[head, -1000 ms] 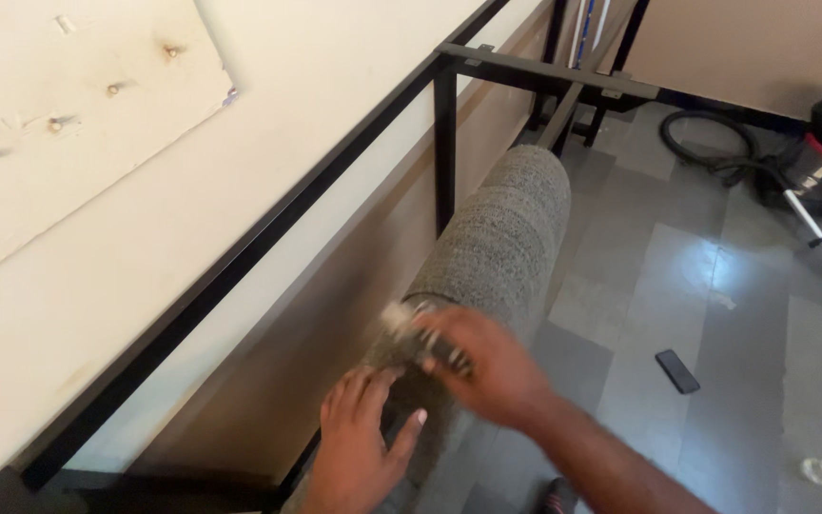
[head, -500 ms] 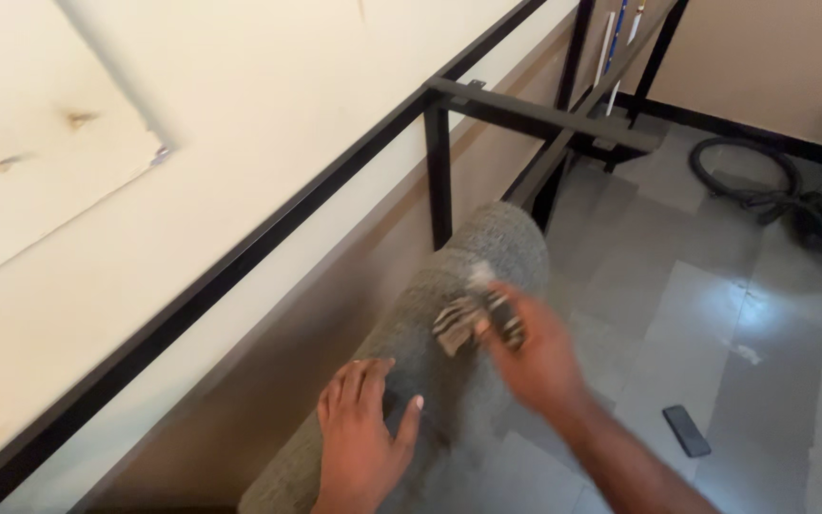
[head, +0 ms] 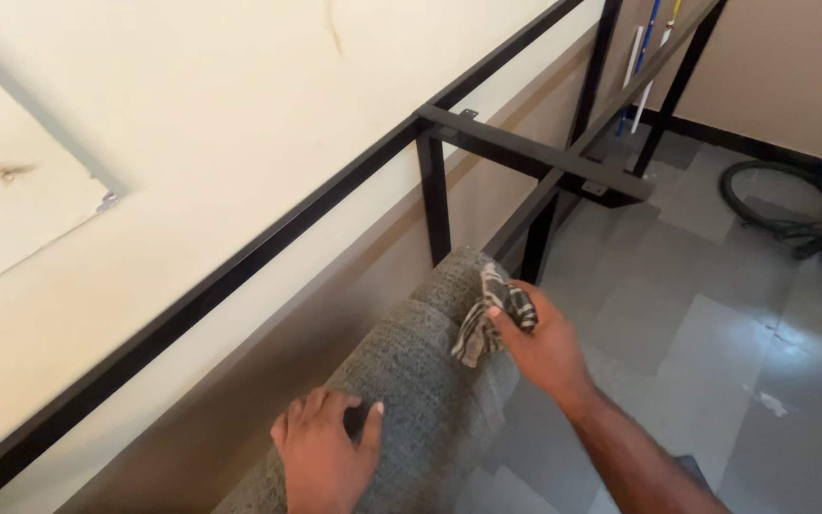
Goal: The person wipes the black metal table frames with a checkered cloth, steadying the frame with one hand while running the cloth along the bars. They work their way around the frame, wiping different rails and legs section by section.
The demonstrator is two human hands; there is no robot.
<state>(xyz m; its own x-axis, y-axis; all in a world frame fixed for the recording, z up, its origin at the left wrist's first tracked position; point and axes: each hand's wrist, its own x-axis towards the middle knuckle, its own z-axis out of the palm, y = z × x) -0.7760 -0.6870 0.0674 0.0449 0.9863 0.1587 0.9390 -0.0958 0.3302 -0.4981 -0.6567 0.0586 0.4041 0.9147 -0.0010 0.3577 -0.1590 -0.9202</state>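
Observation:
A thick roll of grey-green carpet (head: 411,390) lies on the floor along the wall, under a black metal table frame (head: 516,152). My left hand (head: 325,457) rests flat on top of the roll near its close end, fingers spread. My right hand (head: 544,347) presses a crumpled striped grey-and-white cloth (head: 487,314) against the roll's far upper part, close to the frame's leg.
A pale tabletop (head: 192,143) fills the upper left, with a light board (head: 11,209) lying on it. Grey tiled floor (head: 715,333) spreads to the right. A coiled black hose (head: 782,205) lies at the far right, and long-handled tools (head: 644,57) lean at the back wall.
My right hand has slid the cloth along the roll toward its far end. The view has shifted, so the vacuum cleaner at the right is out of sight. My left hand stays on the roll.

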